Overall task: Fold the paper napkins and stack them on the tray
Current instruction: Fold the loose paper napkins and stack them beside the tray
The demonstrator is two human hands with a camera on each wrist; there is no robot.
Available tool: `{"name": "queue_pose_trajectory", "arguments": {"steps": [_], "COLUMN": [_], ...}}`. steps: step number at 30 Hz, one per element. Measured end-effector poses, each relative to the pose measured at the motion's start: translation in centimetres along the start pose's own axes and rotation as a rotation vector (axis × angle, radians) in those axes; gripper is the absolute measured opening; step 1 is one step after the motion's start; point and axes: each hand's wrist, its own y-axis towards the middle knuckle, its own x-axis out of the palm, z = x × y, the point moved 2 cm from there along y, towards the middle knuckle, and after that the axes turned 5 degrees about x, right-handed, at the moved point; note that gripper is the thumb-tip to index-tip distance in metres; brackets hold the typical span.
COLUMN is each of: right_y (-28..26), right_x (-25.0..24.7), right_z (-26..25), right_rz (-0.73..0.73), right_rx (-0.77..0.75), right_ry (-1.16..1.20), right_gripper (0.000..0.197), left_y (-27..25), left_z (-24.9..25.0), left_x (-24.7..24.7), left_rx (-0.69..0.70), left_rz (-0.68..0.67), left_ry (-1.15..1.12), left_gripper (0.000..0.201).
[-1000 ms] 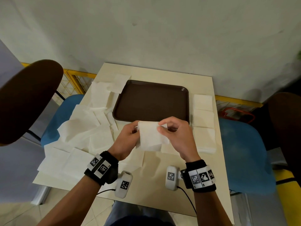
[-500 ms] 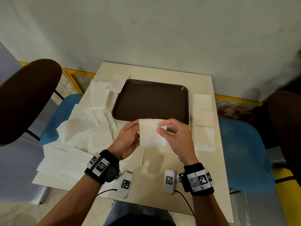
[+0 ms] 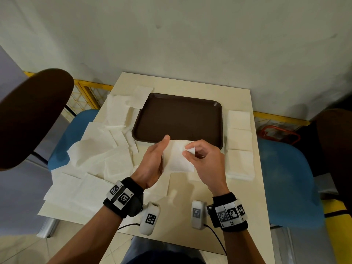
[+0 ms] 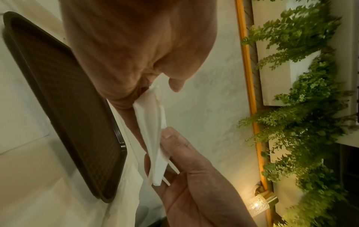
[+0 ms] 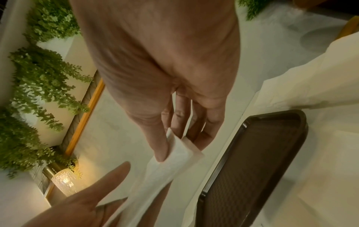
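Note:
I hold a white folded napkin [image 3: 175, 161] upright just in front of the near edge of the brown tray [image 3: 179, 103], which has nothing on it. My right hand [image 3: 187, 150] pinches the napkin's upper right corner between thumb and forefinger; the right wrist view shows the thumb [image 5: 161, 152] pressed on the paper [image 5: 174, 155]. My left hand [image 3: 163, 149] backs the napkin's left side with straight fingers, and its thumb [image 3: 167, 138] points up, off the paper. The left wrist view shows the napkin [image 4: 153, 138] edge-on between both hands.
Three piles of folded napkins [image 3: 239, 139] lie in a row along the table's right edge. Loose unfolded napkins [image 3: 99, 155] cover the table's left side and overlap the tray's far left corner. Blue chairs [image 3: 285, 178] stand on both sides.
The left thumb has come off the napkin's top edge and now points up. The right hand has drawn the upper right corner in. Both hands have drifted slightly toward the tray.

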Motion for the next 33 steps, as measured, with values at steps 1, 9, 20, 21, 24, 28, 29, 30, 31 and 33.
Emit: {"name": "queue_pose_trajectory", "arguments": {"steps": [1, 9, 20, 21, 24, 28, 29, 30, 31, 33], "right_y": [0.0, 0.1, 0.7, 0.7, 0.4, 0.3, 0.2, 0.1, 0.0, -0.2], "right_x": [0.1, -0.3, -1.1, -0.9, -0.7, -0.3, -0.3, -0.3, -0.3, -0.6], "right_z": [0.0, 0.6, 2.5, 2.9, 3.8, 4.8, 4.9, 5.1, 5.3, 5.8], "right_rz": [-0.006, -0.064, -0.050, -0.076, -0.123, -0.162, -0.180, -0.199, -0.213, -0.221], "right_rx": [-0.002, 0.034, 0.112, 0.084, 0.073, 0.111, 0.123, 0.125, 0.113, 0.067], "right_ry": [-0.009, -0.079, -0.187, -0.206, -0.206, -0.300, -0.334, -0.373, -0.415, -0.469], "right_gripper": [0.014, 0.016, 0.029, 0.021, 0.008, 0.011, 0.013, 0.014, 0.016, 0.019], "left_y": [0.2, 1.1, 2.0, 1.9, 2.0, 2.7, 2.9, 3.1, 3.2, 3.4], "left_z": [-0.2, -1.1, -2.2, -2.4, -2.8, -3.6, -3.9, -4.1, -4.4, -4.9], "left_x": [0.0, -0.4, 0.1, 0.3, 0.8, 1.1, 1.1, 1.0, 1.0, 0.7], "left_rx": [0.043, 0.239, 0.350, 0.363, 0.356, 0.389, 0.405, 0.415, 0.417, 0.411], "left_rz": [0.026, 0.089, 0.010, -0.005, -0.028, 0.024, 0.035, 0.035, 0.027, -0.001], "left_ry": [0.058, 0.452, 0.701, 0.700, 0.636, 0.795, 0.843, 0.879, 0.910, 0.942], "left_gripper": [0.044, 0.019, 0.022, 0.022, 0.016, 0.012, 0.010, 0.009, 0.009, 0.009]}}
